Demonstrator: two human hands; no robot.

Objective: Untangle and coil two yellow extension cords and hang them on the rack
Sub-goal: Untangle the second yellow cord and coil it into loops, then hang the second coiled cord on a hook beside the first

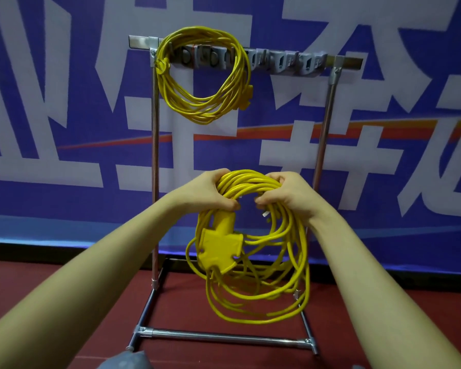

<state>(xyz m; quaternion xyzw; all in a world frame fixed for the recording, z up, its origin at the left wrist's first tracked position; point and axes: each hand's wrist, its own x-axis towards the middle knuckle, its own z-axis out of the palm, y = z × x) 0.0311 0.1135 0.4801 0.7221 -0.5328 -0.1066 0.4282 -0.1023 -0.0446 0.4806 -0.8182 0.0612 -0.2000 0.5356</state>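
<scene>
in the head view, both bare arms reach forward toward a metal rack (155, 161) that stands on a dark red floor (37, 283) in front of a blue banner (64, 102) with large white characters. the left hand (210, 194) grasps the top left of a coiled yellow extension cord (253, 251), fingers curled round the bundle of loops, and the right hand (285, 194) grips the top right of the same bundle, its fingers wrapped round the strands. the two hands sit close together, with a small gap between the thumbs. the coil hangs down from them in loose loops, in front of the rack's lower half and above its base bar. a yellow multi-outlet socket block (220, 242) dangles just below the left hand, lying against the coil's left side. higher up, a second coiled yellow cord (202, 75) hangs on the left part of the rack's top rail, over a row of grey hooks (285, 61), well apart from the held coil.
</scene>
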